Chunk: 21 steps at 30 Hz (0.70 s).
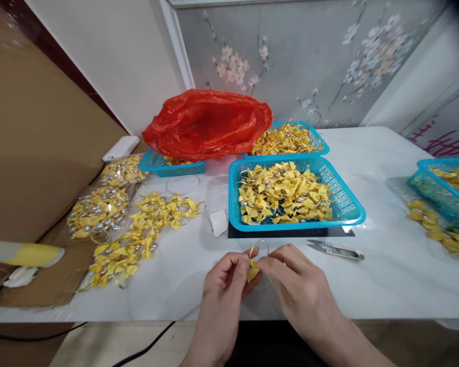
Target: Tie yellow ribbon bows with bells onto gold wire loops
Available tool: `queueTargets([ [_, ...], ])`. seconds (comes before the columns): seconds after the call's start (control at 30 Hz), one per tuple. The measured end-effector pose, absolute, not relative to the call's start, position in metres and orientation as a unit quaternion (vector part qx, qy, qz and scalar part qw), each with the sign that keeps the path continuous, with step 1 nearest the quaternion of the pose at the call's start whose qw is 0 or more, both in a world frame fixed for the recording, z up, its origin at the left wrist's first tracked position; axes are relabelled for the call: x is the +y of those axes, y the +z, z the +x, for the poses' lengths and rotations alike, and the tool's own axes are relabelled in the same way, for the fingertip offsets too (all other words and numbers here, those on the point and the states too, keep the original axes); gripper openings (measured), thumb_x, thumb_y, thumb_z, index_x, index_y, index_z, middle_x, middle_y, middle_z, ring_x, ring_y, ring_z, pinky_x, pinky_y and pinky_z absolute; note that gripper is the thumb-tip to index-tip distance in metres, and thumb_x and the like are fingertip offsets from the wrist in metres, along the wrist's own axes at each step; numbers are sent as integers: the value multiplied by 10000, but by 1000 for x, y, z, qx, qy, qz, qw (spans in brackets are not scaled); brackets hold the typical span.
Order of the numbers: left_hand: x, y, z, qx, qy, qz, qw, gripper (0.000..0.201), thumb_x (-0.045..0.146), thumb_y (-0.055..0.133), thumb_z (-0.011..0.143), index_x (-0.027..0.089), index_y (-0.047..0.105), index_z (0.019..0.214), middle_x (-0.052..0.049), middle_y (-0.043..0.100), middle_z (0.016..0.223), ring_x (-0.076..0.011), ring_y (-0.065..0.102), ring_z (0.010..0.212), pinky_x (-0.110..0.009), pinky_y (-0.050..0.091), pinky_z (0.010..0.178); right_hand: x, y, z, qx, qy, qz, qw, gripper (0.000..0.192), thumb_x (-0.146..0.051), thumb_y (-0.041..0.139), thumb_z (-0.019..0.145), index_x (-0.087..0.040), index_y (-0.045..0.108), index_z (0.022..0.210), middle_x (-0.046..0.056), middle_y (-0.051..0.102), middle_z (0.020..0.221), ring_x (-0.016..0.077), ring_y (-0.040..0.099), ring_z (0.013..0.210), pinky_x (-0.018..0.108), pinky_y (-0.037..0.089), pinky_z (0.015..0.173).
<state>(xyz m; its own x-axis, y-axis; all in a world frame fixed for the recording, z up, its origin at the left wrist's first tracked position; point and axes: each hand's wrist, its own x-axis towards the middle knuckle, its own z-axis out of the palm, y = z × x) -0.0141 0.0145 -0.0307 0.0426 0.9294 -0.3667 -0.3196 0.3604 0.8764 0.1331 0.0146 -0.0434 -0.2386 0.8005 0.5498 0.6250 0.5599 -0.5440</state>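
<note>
My left hand [226, 293] pinches a small yellow ribbon piece [253, 273] above the front of the table, its thumb and forefinger closed on it. From the other side my right hand [303, 285] has its fingertips closed on the same ribbon piece, near a thin golden loop that sticks up between the hands. Fingers hide part of the piece, and I cannot tell whether it has a bead. Behind the hands stands a blue basket [296, 225] heaped with yellow ribbon pieces [286, 191] and silvery beads. Thread snips [340, 251] lie to the right of my right hand.
Loose yellow ribbon pieces [118, 257] and filled clear bags [99, 209] lie at left. A red plastic bag [206, 125] rests over a small blue basket [171, 168]. Another filled basket [323, 150] stands behind, one more [424, 176] at right. A cable [145, 349] hangs below.
</note>
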Motion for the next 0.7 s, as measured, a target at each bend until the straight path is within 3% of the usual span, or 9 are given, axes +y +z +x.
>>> queueTargets([
  [0.3, 14, -37, -15, 546, 439, 395, 594, 217, 386, 685, 870, 181, 751, 901, -36, 742, 871, -175, 627, 836, -255, 493, 797, 13, -47, 120, -730, 199, -469, 455, 224, -98, 454, 980, -199, 649, 1025, 56, 626, 839, 191, 583, 743, 294, 510, 659],
  [0.47, 14, -35, -15, 544, 434, 405, 593, 210, 378, 662, 891, 180, 731, 876, -9, 687, 785, -150, 568, 745, -226, 465, 698, 13, -44, 114, -683, 264, -482, 482, 198, -113, 469, 976, -209, 633, 919, 27, 616, 819, 151, 589, 713, 250, 491, 643],
  [0.57, 13, -35, -15, 537, 433, 407, 599, 232, 391, 646, 900, 177, 698, 828, -12, 662, 773, -155, 557, 734, -236, 473, 684, 14, -41, 113, -650, 308, -489, 492, 178, -133, 505, 959, -215, 611, 841, 14, 625, 817, 137, 584, 700, 225, 461, 577],
  [0.7, 12, -36, -14, 504, 451, 390, 625, 244, 389, 630, 910, 184, 654, 779, -49, 697, 923, -189, 608, 860, -288, 514, 797, 18, -41, 117, -609, 348, -506, 502, 155, -173, 561, 936, -211, 614, 795, 15, 613, 826, 137, 583, 692, 230, 444, 553],
])
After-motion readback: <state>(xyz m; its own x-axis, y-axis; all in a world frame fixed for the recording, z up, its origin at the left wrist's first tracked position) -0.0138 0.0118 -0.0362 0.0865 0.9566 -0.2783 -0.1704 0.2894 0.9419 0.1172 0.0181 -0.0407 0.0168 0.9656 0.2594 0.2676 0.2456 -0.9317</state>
